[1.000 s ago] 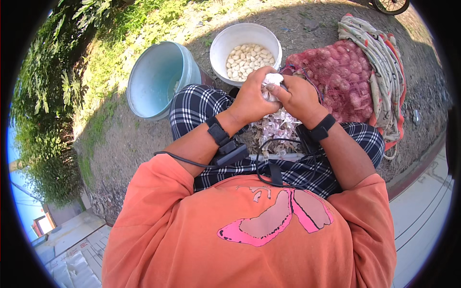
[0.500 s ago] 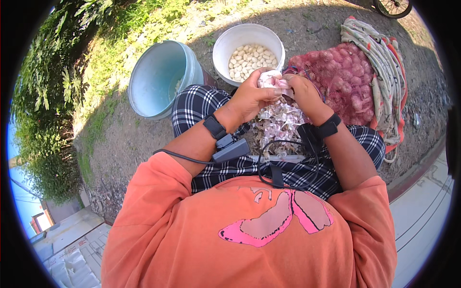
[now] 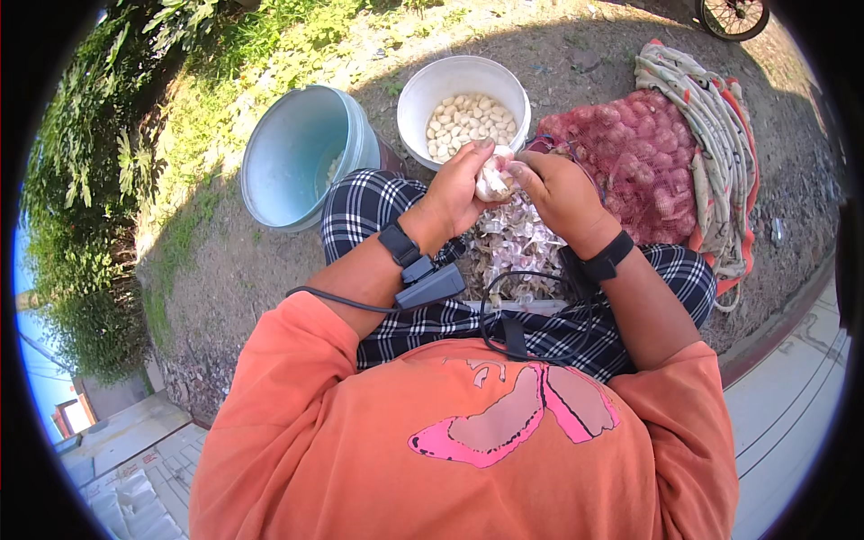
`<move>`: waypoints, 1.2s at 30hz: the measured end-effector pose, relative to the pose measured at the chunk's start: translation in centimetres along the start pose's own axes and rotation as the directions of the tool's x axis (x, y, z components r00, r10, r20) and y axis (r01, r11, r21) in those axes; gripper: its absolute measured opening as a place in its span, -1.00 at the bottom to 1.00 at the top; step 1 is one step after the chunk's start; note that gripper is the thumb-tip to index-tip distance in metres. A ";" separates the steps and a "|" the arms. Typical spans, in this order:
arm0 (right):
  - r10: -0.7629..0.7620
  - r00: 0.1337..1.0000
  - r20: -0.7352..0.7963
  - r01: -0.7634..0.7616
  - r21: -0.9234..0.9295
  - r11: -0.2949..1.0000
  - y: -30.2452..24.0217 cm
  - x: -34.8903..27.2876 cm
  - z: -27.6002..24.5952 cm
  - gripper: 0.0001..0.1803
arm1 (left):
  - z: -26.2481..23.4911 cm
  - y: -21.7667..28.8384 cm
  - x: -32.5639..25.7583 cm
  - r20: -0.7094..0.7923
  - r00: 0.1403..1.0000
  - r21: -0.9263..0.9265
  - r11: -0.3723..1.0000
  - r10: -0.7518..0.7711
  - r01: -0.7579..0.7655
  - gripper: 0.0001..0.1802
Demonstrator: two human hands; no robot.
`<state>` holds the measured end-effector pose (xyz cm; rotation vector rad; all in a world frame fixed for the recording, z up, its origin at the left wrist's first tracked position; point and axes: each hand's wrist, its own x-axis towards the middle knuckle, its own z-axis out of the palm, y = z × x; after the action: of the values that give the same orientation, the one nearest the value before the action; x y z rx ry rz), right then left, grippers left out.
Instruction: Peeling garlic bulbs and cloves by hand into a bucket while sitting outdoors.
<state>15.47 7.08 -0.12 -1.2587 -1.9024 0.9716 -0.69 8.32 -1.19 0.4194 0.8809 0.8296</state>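
The left hand (image 3: 459,189) and the right hand (image 3: 560,191) meet above the person's lap, both closed around 1 garlic bulb (image 3: 493,180). The left hand's grip curls about the bulb from the left, fingers wrapped over its top and thumb underneath. The right hand's grip pinches the bulb's right side with thumb and fingertips; whether it has hold of a single clove or of loose skin is hard to tell, as the fingers cover that part. The bulb sits between the 2 hands, held just in front of the white bucket's near rim and above the lap.

Below the hands, a heap of papery garlic skins (image 3: 517,252) lies on the lap, on the black-and-white checked trousers (image 3: 369,202). The white bucket (image 3: 414,108) stands on the ground just beyond the hands and holds peeled garlic cloves (image 3: 468,121). To its left, a pale blue bucket (image 3: 270,171) is tilted toward the person, touching or nearly touching the left knee. To the right of the hands, a red mesh sack (image 3: 639,157) full of garlic rests on the ground, with a folded striped cloth (image 3: 711,135) along its far side. Each wrist wears a black band (image 3: 399,243), and a cable (image 3: 342,301) runs from the left one.
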 end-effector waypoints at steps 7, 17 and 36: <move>0.303 0.953 0.033 -0.292 0.376 0.879 0.8 0.4 -0.4 -0.71 | 1.4 1.0 -0.8 -0.065 0.995 0.099 0.993 0.077 -0.070 -0.83; -0.070 0.986 -0.152 0.093 0.149 0.984 4.8 -1.3 1.3 -0.69 | -0.1 -1.3 -1.8 0.120 0.990 0.647 0.750 0.077 -0.137 -0.65; 0.366 0.924 0.107 -0.380 0.154 0.912 1.6 -1.0 0.5 -0.58 | 0.4 -1.9 -2.1 0.304 0.858 0.925 0.087 0.413 -0.370 -0.58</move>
<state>16.12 6.43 -1.84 -1.5314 -1.6185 1.3668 -0.24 5.48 -1.03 1.9205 1.3035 0.6354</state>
